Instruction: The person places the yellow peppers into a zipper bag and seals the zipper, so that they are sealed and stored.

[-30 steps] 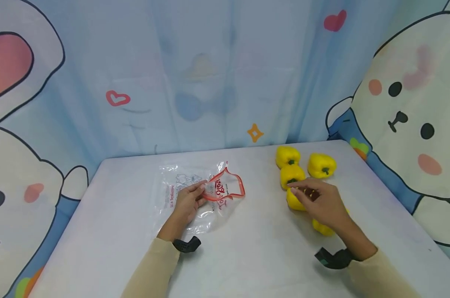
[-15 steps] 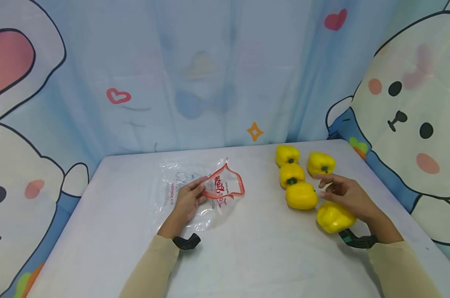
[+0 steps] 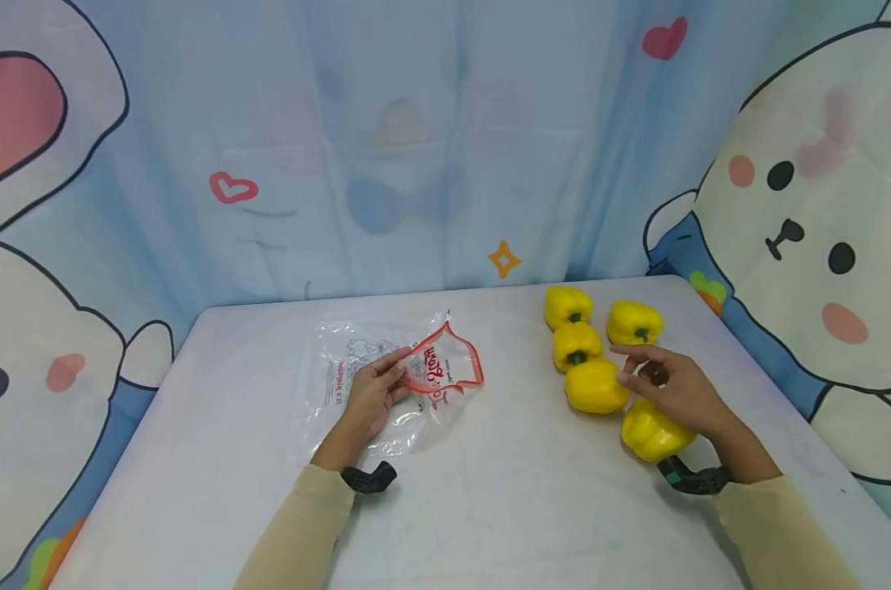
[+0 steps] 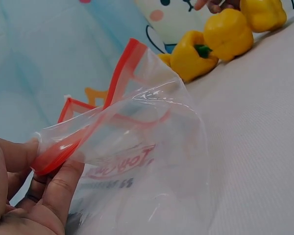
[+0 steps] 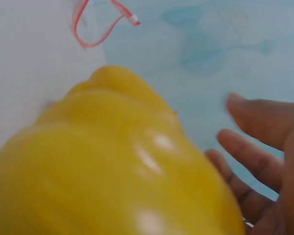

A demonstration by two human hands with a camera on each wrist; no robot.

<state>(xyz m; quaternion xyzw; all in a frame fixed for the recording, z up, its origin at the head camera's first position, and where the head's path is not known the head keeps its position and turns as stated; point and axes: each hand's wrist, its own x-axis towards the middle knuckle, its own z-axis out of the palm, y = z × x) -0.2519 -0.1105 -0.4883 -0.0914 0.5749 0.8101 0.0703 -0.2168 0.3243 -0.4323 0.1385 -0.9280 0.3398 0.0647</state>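
My left hand [image 3: 374, 395] pinches the red-edged rim of a clear zip bag [image 3: 443, 358] between thumb and fingers. In the left wrist view the bag's mouth gapes, with its red zip strip [image 4: 121, 73] folded at the fingertips. Over on the right, my right hand [image 3: 670, 383] hovers above the yellow bell peppers with loosely bent fingers and nothing in them. Nearest to it are one bell pepper [image 3: 653, 432] under the palm and another bell pepper [image 3: 597, 387] by the fingertips. The right wrist view shows a large yellow bell pepper [image 5: 103, 166] beside the hand.
Farther back on the white table [image 3: 504, 508] sit a bell pepper [image 3: 578, 344], one behind it [image 3: 567, 306], and a bell pepper [image 3: 634, 322] to the right. A blue printed curtain [image 3: 430, 164] hangs behind the table's back edge.
My right hand has moved back to the right from over the front peppers, then slightly left, uncovering the nearest one. The left hand and the bag have stayed in place.
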